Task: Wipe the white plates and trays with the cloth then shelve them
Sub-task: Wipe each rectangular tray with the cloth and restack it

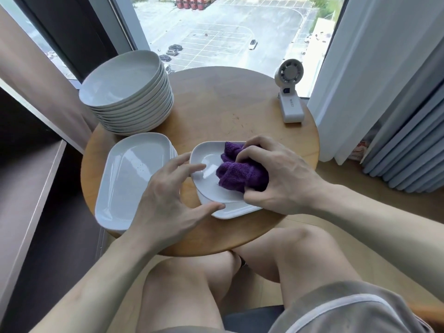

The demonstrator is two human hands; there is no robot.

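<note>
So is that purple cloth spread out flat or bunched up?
Bunched up. The purple cloth sits in thick rolled folds under the right hand, which grips it, inside the small white dish.

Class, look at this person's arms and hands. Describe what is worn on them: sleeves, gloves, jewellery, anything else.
The left hand and right hand are bare, with no gloves and no rings showing. The forearms are bare too: no sleeves, watch or wristband in view.
</note>
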